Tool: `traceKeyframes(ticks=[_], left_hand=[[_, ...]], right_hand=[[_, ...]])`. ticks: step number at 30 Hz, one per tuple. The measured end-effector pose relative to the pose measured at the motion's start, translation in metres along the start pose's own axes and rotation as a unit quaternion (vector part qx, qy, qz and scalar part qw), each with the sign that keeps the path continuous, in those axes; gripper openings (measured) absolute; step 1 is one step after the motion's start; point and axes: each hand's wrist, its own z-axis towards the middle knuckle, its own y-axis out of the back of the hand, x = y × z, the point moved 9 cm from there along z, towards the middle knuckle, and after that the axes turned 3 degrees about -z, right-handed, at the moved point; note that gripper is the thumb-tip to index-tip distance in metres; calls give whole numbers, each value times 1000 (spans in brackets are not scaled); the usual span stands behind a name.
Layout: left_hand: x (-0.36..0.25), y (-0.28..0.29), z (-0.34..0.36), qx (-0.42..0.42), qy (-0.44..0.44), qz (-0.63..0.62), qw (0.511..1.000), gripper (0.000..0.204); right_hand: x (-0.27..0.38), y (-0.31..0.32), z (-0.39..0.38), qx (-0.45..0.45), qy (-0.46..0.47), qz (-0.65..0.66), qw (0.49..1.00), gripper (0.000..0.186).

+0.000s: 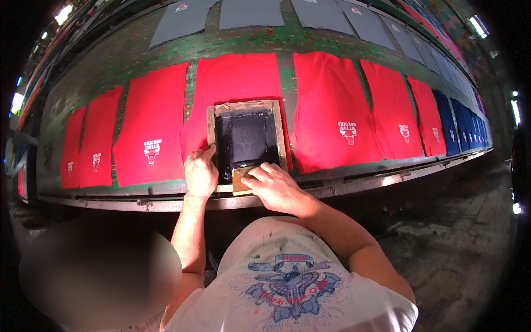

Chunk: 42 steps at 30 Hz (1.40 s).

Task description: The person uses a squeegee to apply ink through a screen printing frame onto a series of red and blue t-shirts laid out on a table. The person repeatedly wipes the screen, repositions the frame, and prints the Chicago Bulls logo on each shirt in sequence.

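A wooden-framed printing screen (281,135) lies on a red fabric piece (235,74) at the table's near side. Black ink or coating covers much of its inside, and a faint design shows through the mesh. My left hand (200,174) is closed at the frame's lower left side, its fingers against the wood. In my right hand (274,187) is a squeegee with a wooden handle (241,181), held at the screen's near end. The squeegee's blade edge rests low on the dark area. Part of its handle is hidden under my fingers.
Red fabric pieces with white prints lie left (149,122) and right (337,110) of the screen. Dark blue pieces (445,122) continue at far right. Grey pieces (251,14) line the far side. A metal rail (166,205) borders the long green table (243,41).
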Motion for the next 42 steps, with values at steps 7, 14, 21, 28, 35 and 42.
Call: traceKeyframes(ticks=[7, 14, 21, 28, 35, 42], left_hand=[[-7, 4, -4, -36, 9, -6, 999, 34], [23, -23, -11, -44, 73, -149, 985, 54], [51, -51, -14, -79, 94, -346, 930, 70], [57, -57, -18, -89, 109, -379, 915, 70], [57, -56, -18, -88, 123, -390, 908, 68], [23, -17, -23, -165, -36, -313, 934, 51]], right_hand=[[4, 5, -2, -20, -43, 19, 999, 53], [1, 5, -11, -18, -53, 48, 997, 56], [-16, 27, -33, -116, -66, 87, 987, 41], [-56, 43, -63, -189, -202, 83, 957, 42], [-95, -18, -67, -158, -330, 252, 896, 58], [-85, -14, -77, -177, -355, 379, 836, 55]])
